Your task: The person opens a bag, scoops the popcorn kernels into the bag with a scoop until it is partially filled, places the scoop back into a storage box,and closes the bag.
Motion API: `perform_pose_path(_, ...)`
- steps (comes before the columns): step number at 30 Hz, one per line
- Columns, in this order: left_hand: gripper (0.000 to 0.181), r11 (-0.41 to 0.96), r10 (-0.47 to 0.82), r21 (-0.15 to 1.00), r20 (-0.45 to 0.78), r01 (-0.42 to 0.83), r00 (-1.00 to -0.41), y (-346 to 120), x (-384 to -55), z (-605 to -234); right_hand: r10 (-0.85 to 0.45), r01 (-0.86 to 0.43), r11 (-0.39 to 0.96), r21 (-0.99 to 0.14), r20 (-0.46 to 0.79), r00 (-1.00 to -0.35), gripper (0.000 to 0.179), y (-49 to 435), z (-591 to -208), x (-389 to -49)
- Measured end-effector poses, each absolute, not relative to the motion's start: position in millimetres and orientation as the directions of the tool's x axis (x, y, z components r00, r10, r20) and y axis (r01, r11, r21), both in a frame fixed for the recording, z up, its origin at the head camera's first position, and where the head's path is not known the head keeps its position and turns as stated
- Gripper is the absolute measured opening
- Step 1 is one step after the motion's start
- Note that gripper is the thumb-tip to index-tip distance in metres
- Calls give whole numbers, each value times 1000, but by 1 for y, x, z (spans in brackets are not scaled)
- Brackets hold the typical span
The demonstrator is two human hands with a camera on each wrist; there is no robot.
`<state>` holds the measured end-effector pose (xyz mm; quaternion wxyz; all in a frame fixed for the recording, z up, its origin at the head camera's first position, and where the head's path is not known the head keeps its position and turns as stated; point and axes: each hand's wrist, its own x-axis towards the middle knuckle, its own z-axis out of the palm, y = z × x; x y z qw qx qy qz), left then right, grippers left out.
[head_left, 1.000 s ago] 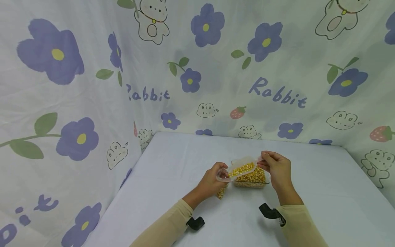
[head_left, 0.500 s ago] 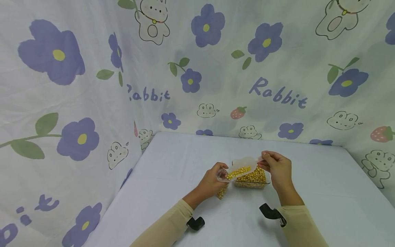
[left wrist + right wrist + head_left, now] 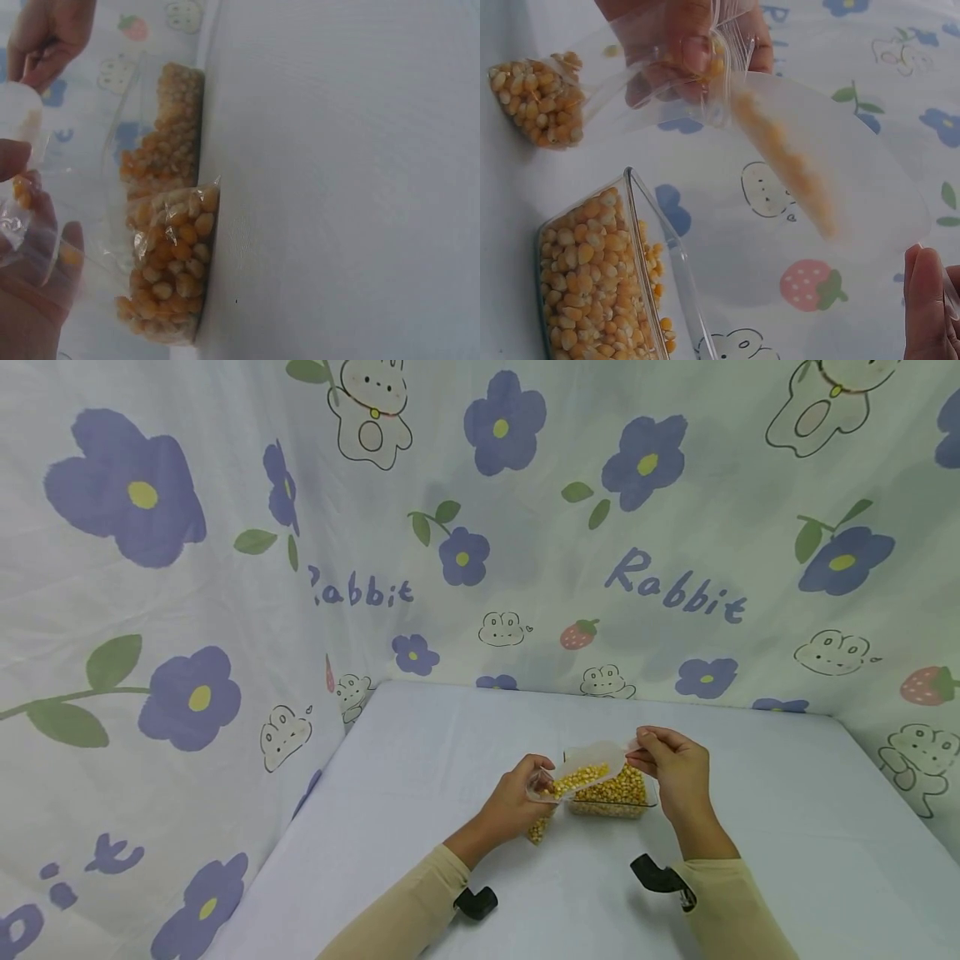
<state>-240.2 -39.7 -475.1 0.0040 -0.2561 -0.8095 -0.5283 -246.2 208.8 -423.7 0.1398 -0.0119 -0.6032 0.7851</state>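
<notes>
My right hand (image 3: 681,777) pinches the handle of a translucent white scoop (image 3: 862,165), which is tilted down to the left with corn kernels (image 3: 581,778) lying in it. The scoop's lower end sits at the mouth of a clear zip bag (image 3: 604,67). My left hand (image 3: 513,797) grips that bag near its top, thumb on one side and fingers on the other. Corn fills the bag's bottom, seen large in the left wrist view. Some kernels show at the bag's mouth. Part of the bag is hidden behind my left hand in the head view.
A clear glass container (image 3: 635,240) full of corn stands on the white table (image 3: 420,752), just below and behind the scoop. The bag's filled bottom is beside it on the left. A printed cloth (image 3: 525,543) hangs behind the table.
Kernels in the scoop have slid down to the left toward the bag's mouth, and some now show inside it. Both hands have stayed almost in place.
</notes>
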Motion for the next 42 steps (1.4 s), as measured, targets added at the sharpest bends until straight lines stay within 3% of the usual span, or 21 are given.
perform_pose_path(28,41,293,399,840,326,456,-857,-42,-239,-473,231,-219,-180,-959,175,-957,20,207,-415,-240)
perform_pose_path(42,41,305,395,851,295,428,-870,-42,-237,-470,227,-220,-165,-961,180,-957,22,207,-414,-239)
